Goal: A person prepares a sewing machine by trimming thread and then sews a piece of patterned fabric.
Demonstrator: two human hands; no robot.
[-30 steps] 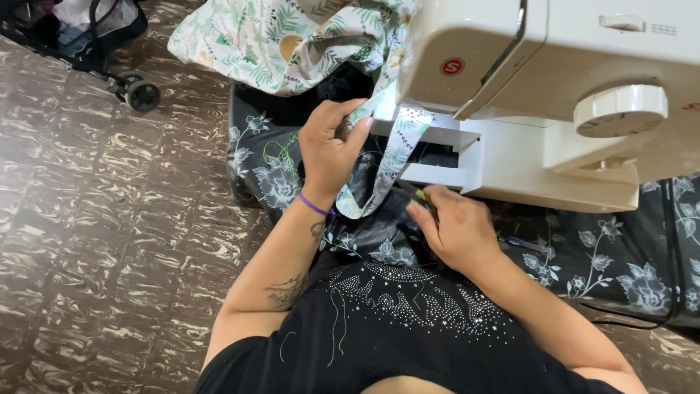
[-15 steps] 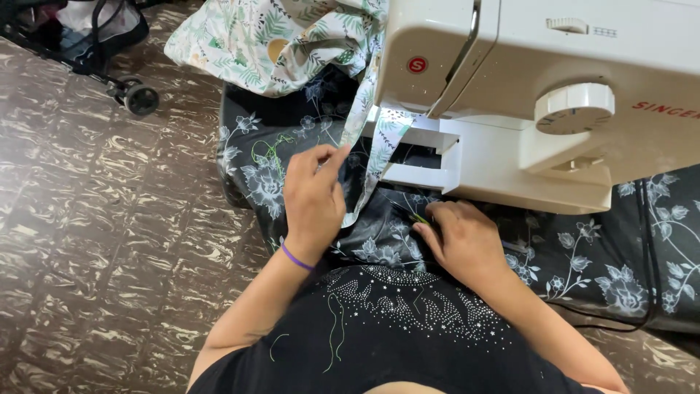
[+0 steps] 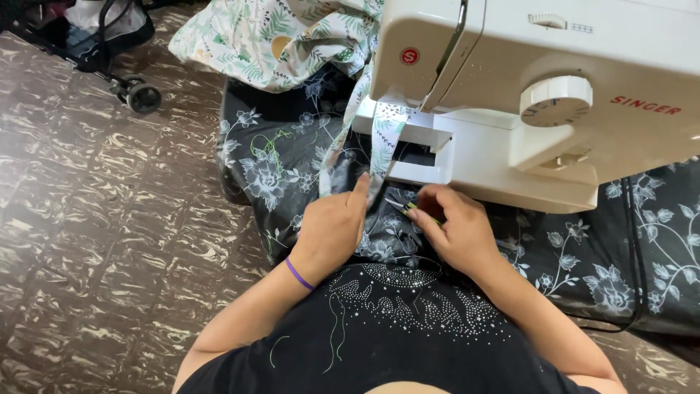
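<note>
A white sewing machine (image 3: 554, 95) stands on a table covered with a black floral cloth (image 3: 262, 160). A narrow strip of leaf-print fabric (image 3: 384, 138) hangs from the machine's needle area down toward me. My left hand (image 3: 332, 230) pinches the lower end of that strip, with a purple band on the wrist. My right hand (image 3: 456, 226) sits just right of it, below the machine bed, holding a small thread snipper (image 3: 405, 207) with a yellow-green handle, its tip pointing at the strip.
A bundle of white leaf-print fabric (image 3: 270, 40) lies at the machine's left rear. A black wheeled cart (image 3: 109, 44) stands on the brown marbled floor (image 3: 95, 219) at upper left. A black cable (image 3: 633, 248) runs down the cloth on the right.
My left hand slid down the fabric strip from near the machine bed toward my body. My right hand moved slightly up toward the strip's end.
</note>
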